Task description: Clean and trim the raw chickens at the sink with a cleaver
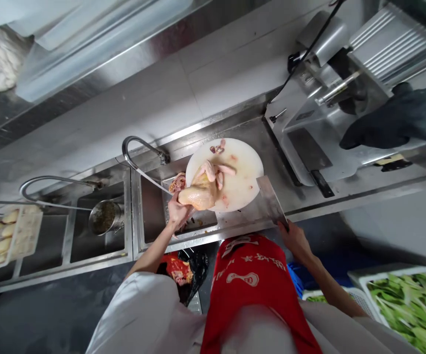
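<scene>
A plucked raw chicken [201, 192] lies at the left edge of a round white cutting board [242, 162], which spans part of the sink and the steel counter. My left hand [178, 211] grips the chicken's near left end. In my right hand [294, 240] is a cleaver [272, 199], held by its handle. Its broad blade reaches the board's right edge and is apart from the chicken. Small dark red scraps [218, 146] sit at the board's far edge. Pinkish offal [178, 182] is in the sink beside the board.
A slicing machine [325, 93] stands right, with a black glove [397, 120] on it and a second cleaver [311, 157] nearby. Left are sinks with curved taps [139, 140], a metal pot [104, 217] and a white basket [24, 233]. Leafy greens [412, 300] fill a crate.
</scene>
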{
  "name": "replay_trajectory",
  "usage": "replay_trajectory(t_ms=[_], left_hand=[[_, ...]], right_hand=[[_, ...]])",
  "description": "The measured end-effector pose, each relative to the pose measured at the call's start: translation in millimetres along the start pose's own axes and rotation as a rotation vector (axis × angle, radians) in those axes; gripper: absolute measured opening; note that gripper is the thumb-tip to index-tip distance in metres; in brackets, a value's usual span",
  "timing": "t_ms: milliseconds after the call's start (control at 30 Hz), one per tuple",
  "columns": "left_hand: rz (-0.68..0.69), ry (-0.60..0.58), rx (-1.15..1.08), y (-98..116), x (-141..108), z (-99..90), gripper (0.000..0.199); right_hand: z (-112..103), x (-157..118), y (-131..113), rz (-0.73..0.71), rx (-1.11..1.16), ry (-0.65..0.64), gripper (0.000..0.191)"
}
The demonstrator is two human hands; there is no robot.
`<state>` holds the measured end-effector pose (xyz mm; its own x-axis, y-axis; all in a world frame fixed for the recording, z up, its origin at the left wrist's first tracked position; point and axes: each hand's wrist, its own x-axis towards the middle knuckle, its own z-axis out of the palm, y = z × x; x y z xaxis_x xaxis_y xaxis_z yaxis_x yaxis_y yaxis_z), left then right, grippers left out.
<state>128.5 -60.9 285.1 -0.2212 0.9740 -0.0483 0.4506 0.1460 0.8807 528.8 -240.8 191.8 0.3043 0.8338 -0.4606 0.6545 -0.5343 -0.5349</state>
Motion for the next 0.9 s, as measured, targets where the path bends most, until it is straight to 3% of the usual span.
replay_trajectory(t_ms=[200,400,533,667,800,900], left_hand=[[-0.083,0.156,-0.126,23,-35,0.4,0.053],[-0.176,0.283,-0.214,35,-38,11.6,0.047],[-0.402,0.283,-0.372,41,-30,47.8,0.041],[-0.66,0.141,-0.537,52,-30,99.4,0.026],[-0.649,0.083,-0.596,59,-39,133.8,0.029],[-0.603,0.069,-0.524,58,-42,136.2,0.036]], right_hand=[[-17,18,-1,-0.056,-0.056,-0.042,0.036],[-33,33,7,-0.062,-0.052,-0.047,0.033],[-43,42,9,-0.07,-0.044,-0.06,0.035],[-50,48,15,-0.1,-0.022,-0.059,0.037],[-55,46,21,-0.081,0.009,-0.052,0.037],[-57,44,23,-0.087,0.031,-0.048,0.035]])
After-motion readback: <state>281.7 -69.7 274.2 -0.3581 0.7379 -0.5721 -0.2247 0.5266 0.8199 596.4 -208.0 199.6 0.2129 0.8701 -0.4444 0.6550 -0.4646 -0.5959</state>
